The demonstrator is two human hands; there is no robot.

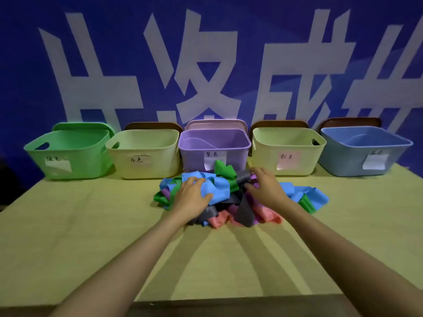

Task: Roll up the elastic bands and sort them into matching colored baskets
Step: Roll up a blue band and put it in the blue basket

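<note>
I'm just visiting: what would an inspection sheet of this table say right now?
Surface: yellowish table.
Job's things: tangled pile of bands, none visibly rolled; behind it green basket, cream basket, purple basket, second cream basket, blue basket, all labelled.
Clutter: lids propped behind the baskets.
Hands: left hand on blue band; right hand on the pile; grip unclear.
Cables: nothing seen.
Surroundings: blue banner, white characters.

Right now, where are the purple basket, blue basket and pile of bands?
purple basket (193, 157): head view, front wall.
blue basket (343, 161): head view, front wall.
pile of bands (220, 189): head view, blue band on top.
</note>
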